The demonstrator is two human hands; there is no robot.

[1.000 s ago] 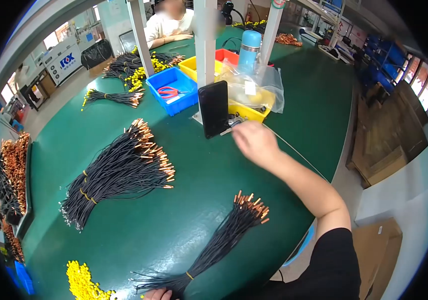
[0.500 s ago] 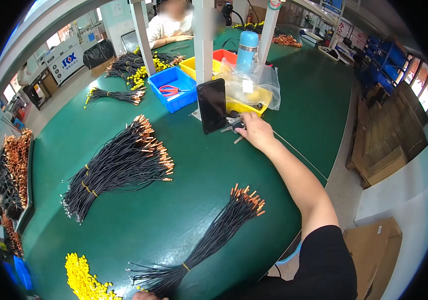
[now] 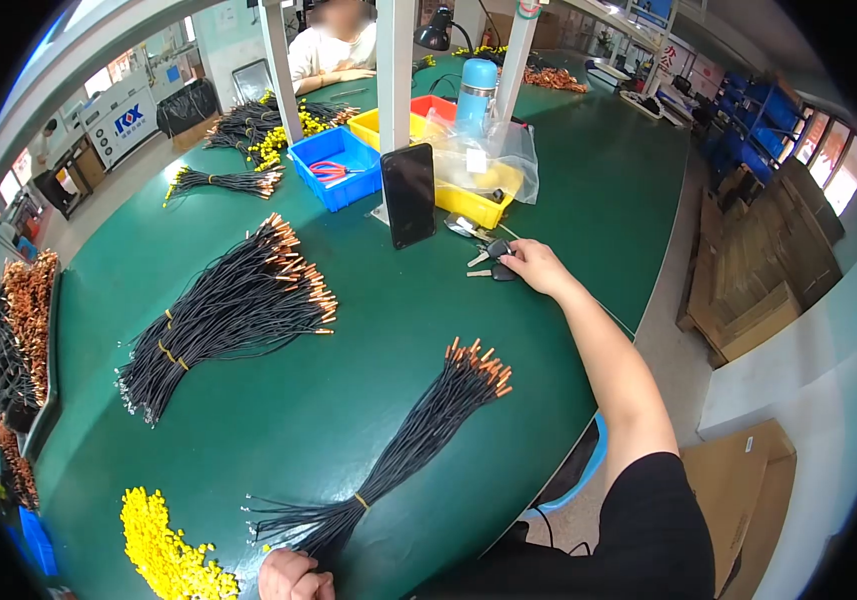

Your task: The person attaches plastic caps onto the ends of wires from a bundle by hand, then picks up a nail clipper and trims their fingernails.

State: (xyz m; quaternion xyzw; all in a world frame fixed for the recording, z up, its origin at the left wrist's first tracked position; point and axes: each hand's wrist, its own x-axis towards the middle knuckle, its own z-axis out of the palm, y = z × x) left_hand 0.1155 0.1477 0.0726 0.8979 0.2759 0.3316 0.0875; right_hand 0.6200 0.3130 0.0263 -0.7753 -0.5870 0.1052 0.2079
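My right hand is closed on a set of keys, just right of the phone that leans upright against a post. Two key blades point left from the fingers. At the bottom edge my left hand has its fingers curled beside the wire ends of a black cable bundle with copper tips; what it holds, if anything, is hidden. Yellow caps lie in a pile to its left. A larger tied cable bundle rests left of the middle on the green table.
Behind the phone stand a blue bin with red-handled pliers, a yellow bin with a plastic bag, and a blue bottle. A person sits across the table. Cardboard leans at the lower right.
My right hand has closed on the keys and moved them right, away from the phone. More of my left hand shows. The whole view has shifted slightly.
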